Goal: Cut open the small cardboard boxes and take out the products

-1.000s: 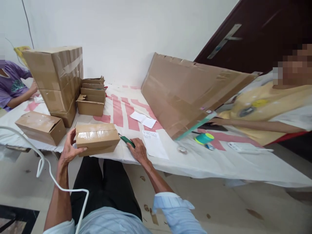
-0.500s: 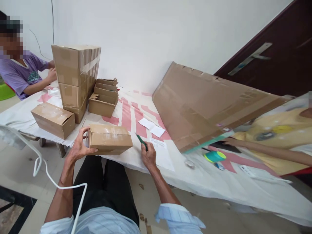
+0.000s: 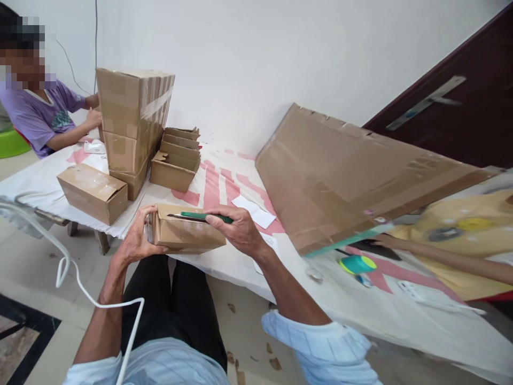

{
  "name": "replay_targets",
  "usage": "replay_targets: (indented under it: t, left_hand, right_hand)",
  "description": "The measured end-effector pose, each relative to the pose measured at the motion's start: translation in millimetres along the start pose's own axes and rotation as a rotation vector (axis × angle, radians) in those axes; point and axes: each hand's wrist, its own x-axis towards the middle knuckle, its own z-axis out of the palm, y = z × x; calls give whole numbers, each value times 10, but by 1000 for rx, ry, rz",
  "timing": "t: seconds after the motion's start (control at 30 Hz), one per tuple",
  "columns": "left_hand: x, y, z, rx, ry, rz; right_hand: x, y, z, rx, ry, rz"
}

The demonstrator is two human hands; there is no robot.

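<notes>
My left hand [image 3: 139, 235] grips the left end of a taped cardboard box [image 3: 188, 235], thumb low and fingers on top. The box is held at the table's near edge, above my lap. In my right hand [image 3: 238, 230] is a green utility knife [image 3: 192, 215], its blade pointing left across the upper front edge of the box. Whether the blade touches the cardboard I cannot tell. A second closed cardboard box [image 3: 94, 193] lies to the left on the table.
Stacked cardboard boxes [image 3: 134, 117] stand at the back left beside an open box with dividers [image 3: 174, 168]. A large cardboard sheet [image 3: 340, 182] leans at the right. Tape [image 3: 356, 264] lies near a co-worker's arm [image 3: 441, 256]. Another person [image 3: 44, 112] sits at left. A white cable [image 3: 100, 307] hangs in front.
My right hand has moved left and up, bringing the knife from beside the box to over its top front edge. My left hand keeps its hold on the box.
</notes>
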Motion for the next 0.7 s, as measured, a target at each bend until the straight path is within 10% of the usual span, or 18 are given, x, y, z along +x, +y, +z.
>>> replay_targets:
  t: [0.7]
  left_hand:
    - [17,73,9,42,-20,95]
  right_hand:
    - [235,-296,-164,-70,-182,-131]
